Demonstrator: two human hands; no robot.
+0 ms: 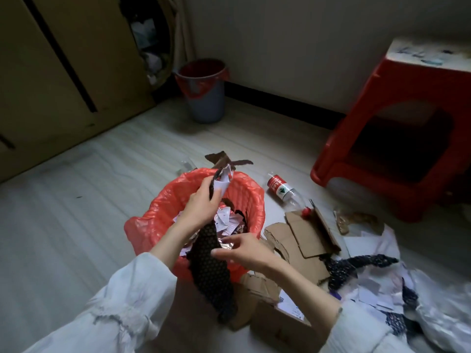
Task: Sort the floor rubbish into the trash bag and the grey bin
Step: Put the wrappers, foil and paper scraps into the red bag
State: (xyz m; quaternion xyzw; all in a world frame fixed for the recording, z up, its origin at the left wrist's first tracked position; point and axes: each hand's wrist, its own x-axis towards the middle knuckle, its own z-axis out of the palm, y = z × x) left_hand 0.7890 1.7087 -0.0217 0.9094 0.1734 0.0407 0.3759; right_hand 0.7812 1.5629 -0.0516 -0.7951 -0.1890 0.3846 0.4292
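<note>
A red trash bag [244, 197] stands open on the floor in front of me, with paper scraps and foil inside. My left hand [201, 202] is raised over its mouth and grips a bundle of white paper together with the top of a long dark dotted cloth strip [211, 271]. The strip hangs down over the bag's near rim. My right hand [244, 249] hovers at the strip's middle, fingers loosely bent, touching or nearly touching it. A grey bin [206, 103] lined with red plastic stands far back by the wall.
Torn cardboard [303, 240] lies right of the bag, with a plastic bottle [283, 191] beyond it. Paper scraps, another dotted cloth piece [356, 266] and a clear plastic bag [448, 322] are piled at the lower right. A red stool [397, 138] stands at the right; cupboards line the left.
</note>
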